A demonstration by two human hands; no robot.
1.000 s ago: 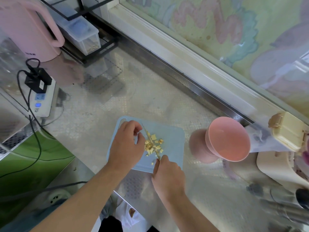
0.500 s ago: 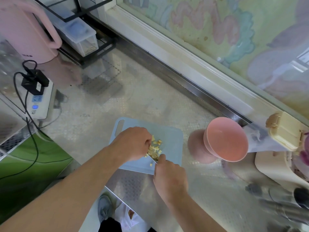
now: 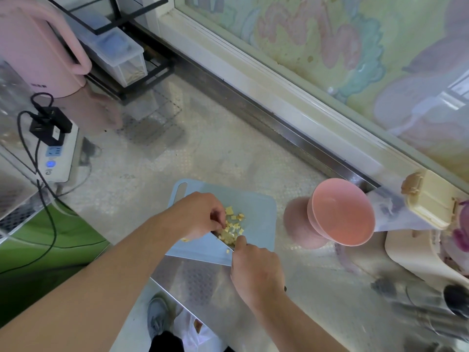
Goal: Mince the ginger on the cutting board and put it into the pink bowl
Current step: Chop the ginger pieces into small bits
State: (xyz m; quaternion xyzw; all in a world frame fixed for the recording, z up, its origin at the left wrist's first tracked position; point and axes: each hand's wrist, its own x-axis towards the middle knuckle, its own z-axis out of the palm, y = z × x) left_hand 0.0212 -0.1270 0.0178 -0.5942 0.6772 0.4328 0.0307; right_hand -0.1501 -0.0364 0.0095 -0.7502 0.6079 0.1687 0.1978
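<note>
The metal table [image 3: 228, 153] carried everything, and the relation that mattered ran left to right across it. The blue cutting board [image 3: 256, 212] lay near the table's front edge, directly ahead of the person. The pink bowl [image 3: 342, 214] stood just beside the board's right side, apart from it and tipped so that its mouth faced the camera; it looked empty.

On the board the ginger [image 3: 232, 226] lay as a small heap of pale yellow cubes, still coarse, so the mincing seemed unfinished. The knife [image 3: 223, 241] lay low across the heap, its blade running from the near right toward the far left, with some cubes resting on its flat.

The left hand [image 3: 196, 215] had its fingers curled at the heap's left side, seemingly gathering pieces toward the blade; whether it pinched any could not be told. The right hand [image 3: 256, 270] was closed round the knife's handle, which it mostly hid.

The bowl lay to the right of both hands, and the right hand was the nearer. Any transfer would probably go rightward off the board's right edge.
</note>
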